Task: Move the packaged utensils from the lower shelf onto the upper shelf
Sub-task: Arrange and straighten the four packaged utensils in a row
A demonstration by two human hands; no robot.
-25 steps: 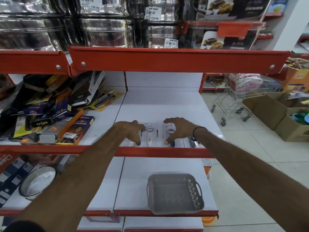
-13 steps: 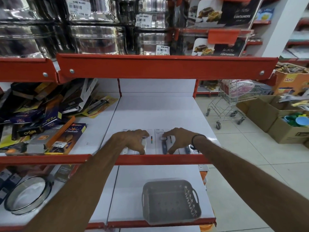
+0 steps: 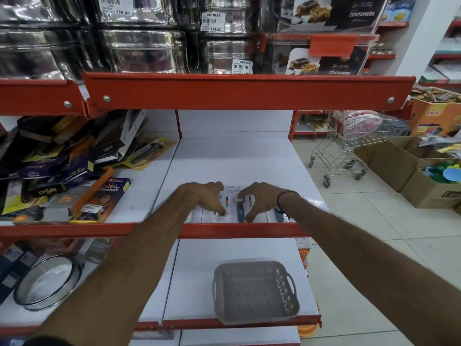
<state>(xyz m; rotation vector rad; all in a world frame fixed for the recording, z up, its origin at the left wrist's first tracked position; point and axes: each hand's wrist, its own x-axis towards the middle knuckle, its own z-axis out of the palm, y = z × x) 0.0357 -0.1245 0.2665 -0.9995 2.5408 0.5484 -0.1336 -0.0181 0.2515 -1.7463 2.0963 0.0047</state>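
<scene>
Both forearms were bare all the way up, no watch or rings that I could make out. Only thing worn on the right wrist was a thin black band (image 3: 287, 196) with a little loose end dangling off it. A scrap of dark sleeve (image 3: 47, 342) showed at 7 o'clock on the left arm.

Retail shop, housewares aisle. Red-edged white shelving (image 3: 247, 92) stacked with steel containers (image 3: 142, 51) carrying barcode price stickers (image 3: 213, 21) reading "NINE MART" and 119.00. Wire shopping trolley (image 3: 349, 143) on tiled floor past the shelf's right edge, open cardboard stock cartons (image 3: 409, 166) beside it.
</scene>
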